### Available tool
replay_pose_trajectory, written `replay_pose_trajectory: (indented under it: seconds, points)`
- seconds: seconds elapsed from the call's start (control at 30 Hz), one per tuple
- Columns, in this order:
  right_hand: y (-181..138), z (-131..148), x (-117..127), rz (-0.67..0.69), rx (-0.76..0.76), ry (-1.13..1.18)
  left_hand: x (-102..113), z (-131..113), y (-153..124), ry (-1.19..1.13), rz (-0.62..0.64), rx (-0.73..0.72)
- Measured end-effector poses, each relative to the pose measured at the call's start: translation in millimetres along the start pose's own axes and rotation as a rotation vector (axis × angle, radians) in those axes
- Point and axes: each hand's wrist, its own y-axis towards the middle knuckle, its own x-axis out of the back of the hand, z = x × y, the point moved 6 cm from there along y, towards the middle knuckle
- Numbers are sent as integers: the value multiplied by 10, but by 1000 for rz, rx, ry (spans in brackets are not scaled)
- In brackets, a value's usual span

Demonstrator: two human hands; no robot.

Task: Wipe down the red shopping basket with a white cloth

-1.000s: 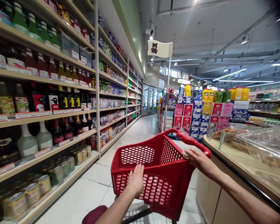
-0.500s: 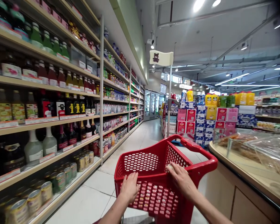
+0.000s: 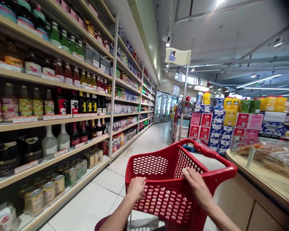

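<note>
A red plastic shopping cart (image 3: 170, 199) with perforated walls stands sideways right in front of me, its handle to the right. My left hand (image 3: 136, 189) has its fingers curled over the near rim at the left end, closed on it. Farther right, my right hand (image 3: 197, 186) lies over the same rim close to the handle, fingers reaching to the inner side and closed on the edge. A small pale patch shows at its fingertips; I cannot make out what it is. The visible upper part of the cart's inside shows no goods.
Shelves of bottles and cans (image 3: 77, 104) run along the left. On the right curves a counter (image 3: 240, 166) with glass panels. Stacked drink boxes (image 3: 219, 128) and a pole with a cream flag (image 3: 178, 56) stand ahead. A tiled aisle (image 3: 156, 134) leads to glass-door coolers (image 3: 162, 104).
The view has swung slightly left, so shelves, cart and counter sit farther right. My left fingers look more curled over the rim; both hands stay on the cart.
</note>
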Motion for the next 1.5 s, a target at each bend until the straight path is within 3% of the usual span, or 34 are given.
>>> replay_pose_trajectory:
  seconds: [0.03, 0.1, 0.17, 0.23, 0.3, 0.43, 0.5, 0.63, 0.7, 0.83, 0.9, 0.97, 1.03, 1.17, 1.23, 1.5]
  points:
    - [40, 40, -25, 29, 48, -3, -2, 4, 11, -3, -1, 2]
    - [94, -135, 21, 49, 34, -44, -11, 14, 33, -9, -6, 11]
    - [97, -458, 138, 7, -135, -115, -22, 13, 49, -13, -15, 18]
    - [56, -579, 187, -37, -293, -141, -29, -5, 55, -16, -22, 18]
    - [38, -352, 88, -28, -288, -80, -31, -32, 53, -16, -21, 14]
    - [61, 246, -142, 67, -18, 83, -31, -64, 32, -10, -19, 13]
    - [65, 116, -94, 61, -20, 74, -36, -67, 14, -7, -26, 18]
    - [32, -408, 68, -76, -312, -50, -54, -78, -23, 7, -48, 44]
    - [21, -259, -10, -73, -265, -25, -53, -92, -32, 17, -57, 61]
    - [26, 250, -226, 23, 25, 68, -38, -125, -33, 27, -40, 74]
    - [47, 148, -203, 13, -30, 37, -27, -137, -32, 28, -31, 74]
    - [64, -63, -116, -31, -188, -17, -17, -146, -34, 28, -31, 74]
    - [76, -86, -73, -40, -252, -18, -8, -157, -38, 28, -35, 70]
    - [90, 448, -195, 68, -11, 118, -5, -171, -47, 31, -27, 58]
    - [43, 568, -216, 81, 38, 127, -8, -167, -48, 32, -16, 60]
    - [-187, -33, -278, 66, -59, 73, -34, -253, -67, -2, 35, 87]
